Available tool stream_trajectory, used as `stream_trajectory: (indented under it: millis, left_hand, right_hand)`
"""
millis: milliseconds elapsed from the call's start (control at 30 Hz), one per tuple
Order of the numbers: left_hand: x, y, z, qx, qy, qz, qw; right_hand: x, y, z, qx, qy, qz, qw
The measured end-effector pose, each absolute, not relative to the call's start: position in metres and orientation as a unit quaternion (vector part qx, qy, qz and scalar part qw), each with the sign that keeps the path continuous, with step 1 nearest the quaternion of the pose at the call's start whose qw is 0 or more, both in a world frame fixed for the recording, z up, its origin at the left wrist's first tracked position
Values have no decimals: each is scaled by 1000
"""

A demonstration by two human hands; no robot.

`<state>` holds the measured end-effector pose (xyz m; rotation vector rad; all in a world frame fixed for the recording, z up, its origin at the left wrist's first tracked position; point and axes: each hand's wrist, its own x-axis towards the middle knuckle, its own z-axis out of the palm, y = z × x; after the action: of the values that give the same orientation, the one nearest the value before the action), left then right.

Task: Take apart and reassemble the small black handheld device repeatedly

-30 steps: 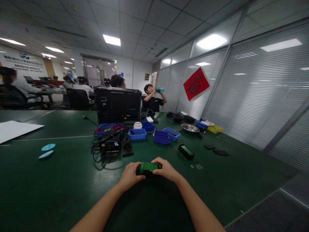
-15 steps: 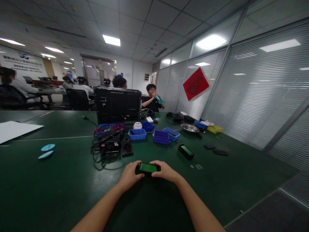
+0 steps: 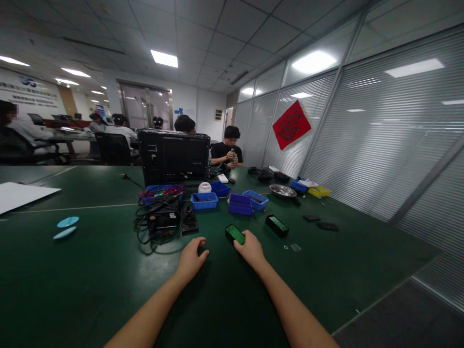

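Note:
My right hand (image 3: pixel 251 250) grips the near end of a black case with a green circuit board (image 3: pixel 236 234) inside it. Thumb and fingers wrap that end, and the case slants away to the left. To the left, my left hand (image 3: pixel 193 256) is apart from the case, thumb and fingers spread with nothing between them. A second black case with a green circuit board (image 3: pixel 277 225) lies on the table to the right of my right hand. Near it are a small white ring (image 3: pixel 285 247) and a clear square piece (image 3: pixel 296 248).
The green table (image 3: pixel 108 280) carries blue bins (image 3: pixel 205 201), a purple-blue box (image 3: pixel 240 205), tangled cables round a black power unit (image 3: pixel 165 220), a baseball (image 3: pixel 205 187) and a metal bowl (image 3: pixel 282 191). Flat black pieces (image 3: pixel 327 226) lie at right. A person (image 3: pixel 227 147) sits across the table.
My left hand has let go of the case and drawn back left. My right hand has moved the case slightly right and away, turning it. The person opposite has lowered a bottle.

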<state>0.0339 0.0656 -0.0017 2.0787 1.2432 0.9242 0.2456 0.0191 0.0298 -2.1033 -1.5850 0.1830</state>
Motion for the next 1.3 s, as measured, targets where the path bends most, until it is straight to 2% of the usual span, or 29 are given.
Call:
stream_trajectory:
  millis: [133,300,867,1300]
  left_hand:
    - [35,66,-2,769,466,336,280]
    - [35,65,-2,768,464,339,282]
    - [33,69,-3,773,451,354,272]
    - [35,68,-4,767,455,355,280]
  right_hand:
    - [244,15,33,-782,-578,-25,231]
    - [221,12,27,-759,-621,-80,179]
    - [217,10,23,-758,-626,-56,173]
    - [197,2,23,-680,-690,-210,131]
